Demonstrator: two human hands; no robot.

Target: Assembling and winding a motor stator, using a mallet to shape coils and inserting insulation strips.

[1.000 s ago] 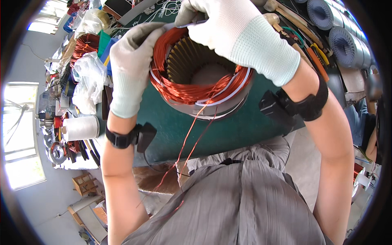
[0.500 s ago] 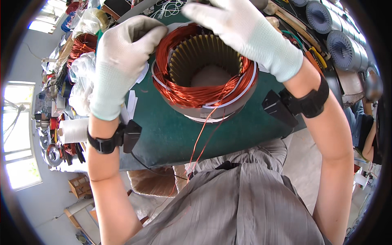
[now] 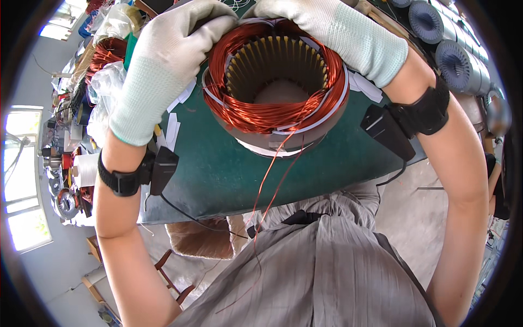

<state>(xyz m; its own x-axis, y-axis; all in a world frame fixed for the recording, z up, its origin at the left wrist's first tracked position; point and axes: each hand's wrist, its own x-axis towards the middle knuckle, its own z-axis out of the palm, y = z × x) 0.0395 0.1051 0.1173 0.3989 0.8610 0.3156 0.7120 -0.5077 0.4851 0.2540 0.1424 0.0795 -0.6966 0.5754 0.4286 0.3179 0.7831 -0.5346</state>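
A motor stator [image 3: 283,148] stands upright on the green tabletop, its bore facing up and yellowish slot liners lining the inside. Red-brown copper winding [image 3: 256,117] rings its top, with a pale sleeve [image 3: 327,120] along the outer edge. Two copper wire ends [image 3: 267,174] hang from the near side toward my lap. At the far left of the winding is my gloved left hand [image 3: 188,35], thumb and fingers closed together. My gloved right hand [image 3: 321,27] reaches over the far right side, fingers curled along the far rim. Whatever lies between the fingertips of either hand is hidden.
Several finished stators or cores [image 3: 455,62] lie in rows at the far right. White paper strips [image 3: 365,87] are on the table on both sides of the stator. A white thread spool [image 3: 87,170], plastic bags and copper coils crowd the left. A padded stool [image 3: 199,238] sits below the table edge.
My right hand has come down from above the stator onto the far rim of the winding. My left hand has shifted up and toward the rim. The stator appears slightly turned or shifted.
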